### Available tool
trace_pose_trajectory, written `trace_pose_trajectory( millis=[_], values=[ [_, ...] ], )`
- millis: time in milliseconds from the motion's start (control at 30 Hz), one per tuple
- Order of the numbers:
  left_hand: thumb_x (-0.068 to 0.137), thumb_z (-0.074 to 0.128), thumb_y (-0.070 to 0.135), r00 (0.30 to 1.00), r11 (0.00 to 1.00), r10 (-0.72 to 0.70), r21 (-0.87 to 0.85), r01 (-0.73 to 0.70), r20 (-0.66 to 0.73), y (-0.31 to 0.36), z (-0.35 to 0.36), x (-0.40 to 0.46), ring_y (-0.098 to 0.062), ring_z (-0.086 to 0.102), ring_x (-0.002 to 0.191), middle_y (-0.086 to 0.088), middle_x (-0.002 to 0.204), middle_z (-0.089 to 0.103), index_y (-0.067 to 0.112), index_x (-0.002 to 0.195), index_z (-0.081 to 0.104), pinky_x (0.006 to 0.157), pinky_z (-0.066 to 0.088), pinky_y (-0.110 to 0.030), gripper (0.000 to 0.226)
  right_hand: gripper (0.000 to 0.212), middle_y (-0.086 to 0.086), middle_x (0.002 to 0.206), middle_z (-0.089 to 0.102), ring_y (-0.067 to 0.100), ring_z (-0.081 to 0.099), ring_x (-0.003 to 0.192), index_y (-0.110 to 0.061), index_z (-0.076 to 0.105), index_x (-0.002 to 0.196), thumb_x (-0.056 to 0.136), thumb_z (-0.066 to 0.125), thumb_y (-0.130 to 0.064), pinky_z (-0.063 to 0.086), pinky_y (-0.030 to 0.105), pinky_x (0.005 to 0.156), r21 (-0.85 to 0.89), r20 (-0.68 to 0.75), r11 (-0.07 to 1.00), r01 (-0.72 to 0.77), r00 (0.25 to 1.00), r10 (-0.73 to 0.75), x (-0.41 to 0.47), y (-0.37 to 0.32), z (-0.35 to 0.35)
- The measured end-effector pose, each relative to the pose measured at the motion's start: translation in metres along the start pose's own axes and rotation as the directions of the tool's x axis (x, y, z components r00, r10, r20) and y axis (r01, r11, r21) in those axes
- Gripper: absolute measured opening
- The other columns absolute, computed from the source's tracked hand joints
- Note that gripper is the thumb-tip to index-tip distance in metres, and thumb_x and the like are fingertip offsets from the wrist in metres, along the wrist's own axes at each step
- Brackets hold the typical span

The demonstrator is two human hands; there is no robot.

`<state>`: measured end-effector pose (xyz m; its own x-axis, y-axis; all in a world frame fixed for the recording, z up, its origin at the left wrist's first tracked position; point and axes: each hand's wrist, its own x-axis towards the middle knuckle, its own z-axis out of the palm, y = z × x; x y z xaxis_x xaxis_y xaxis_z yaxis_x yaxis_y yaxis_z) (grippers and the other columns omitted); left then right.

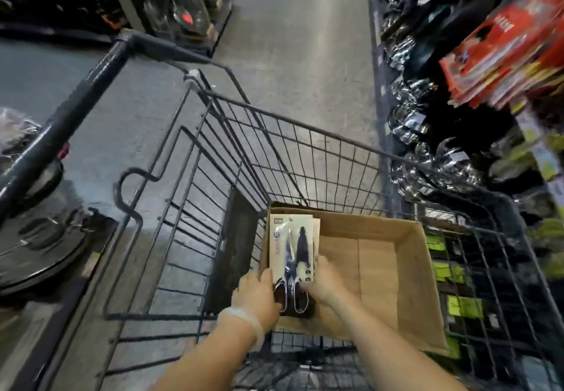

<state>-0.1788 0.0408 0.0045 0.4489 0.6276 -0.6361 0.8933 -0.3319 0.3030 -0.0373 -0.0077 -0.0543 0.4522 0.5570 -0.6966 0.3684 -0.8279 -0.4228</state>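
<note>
Packaged scissors [292, 247] lie at the left end of the cardboard box [406, 271], lower centre of frame, apparently atop another pack. Left hand [256, 293] and right hand [320, 281] each hold the pack's near end, grip closed on its edges. Judged: placement nearly complete, release outstanding. The wire cart [274, 146] walls enclose the box. Stocked shelves [427, 152] crowd the right of frame.
</note>
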Motion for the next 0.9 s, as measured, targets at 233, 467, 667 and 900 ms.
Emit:
trace_pose_trajectory(
  millis=[233, 467, 667, 900],
  values=[
    [0.086, 0.057, 0.022, 0.991, 0.968, -0.127, -0.213, 0.135, 0.048, -0.009, 0.016, 0.04, -0.022, 0.032, 0.133, -0.001, 0.145, 0.032, 0.025, 0.137, 0.036, 0.114, 0.031, -0.038, 0.055, 0.069, 0.008, 0.122, 0.055, 0.028, 0.056, 0.112, -0.016, 0.043, 0.123, 0.066, 0.082, -0.017, 0.05, 0.046, 0.095, 0.418, -0.03, 0.898, -0.139, 0.986, 0.166, 0.07, -0.003, 0.023],
    [0.084, 0.064, 0.021, 0.984, 0.902, -0.16, -0.395, 0.176, 0.074, -0.004, 0.015, 0.048, -0.015, 0.045, 0.126, 0.004, 0.133, 0.044, 0.023, 0.131, 0.044, 0.108, 0.037, -0.029, 0.051, 0.042, 0.01, 0.12, 0.061, 0.024, 0.062, 0.103, -0.011, 0.049, 0.123, 0.085, 0.061, 0.0, 0.053, 0.035, 0.085, 0.615, 0.074, 0.776, -0.138, 0.99, 0.117, 0.06, 0.001, 0.01],
    [0.074, 0.078, 0.017, 0.954, 0.578, -0.287, -0.778, 0.245, 0.087, 0.009, 0.006, 0.051, -0.021, 0.06, 0.101, -0.001, 0.106, 0.062, 0.018, 0.12, 0.043, 0.092, 0.049, -0.039, 0.057, 0.019, 0.011, 0.101, 0.071, 0.026, 0.07, 0.09, -0.011, 0.054, 0.105, 0.088, 0.059, -0.005, 0.057, 0.048, 0.081, 0.772, 0.172, 0.634, -0.054, 0.977, -0.126, 0.031, -0.003, -0.038],
    [0.077, 0.073, 0.002, 0.929, 0.366, -0.359, -0.902, 0.227, 0.088, 0.01, 0.003, 0.059, -0.018, 0.062, 0.081, -0.009, 0.091, 0.065, 0.01, 0.095, 0.054, 0.066, 0.049, -0.028, 0.027, 0.027, 0.005, 0.113, 0.064, 0.017, 0.06, 0.098, -0.01, 0.057, 0.111, 0.091, 0.057, -0.029, 0.05, 0.024, 0.075, 0.681, 0.015, 0.732, -0.032, 0.999, 0.029, 0.058, 0.001, -0.04]
  ],
)
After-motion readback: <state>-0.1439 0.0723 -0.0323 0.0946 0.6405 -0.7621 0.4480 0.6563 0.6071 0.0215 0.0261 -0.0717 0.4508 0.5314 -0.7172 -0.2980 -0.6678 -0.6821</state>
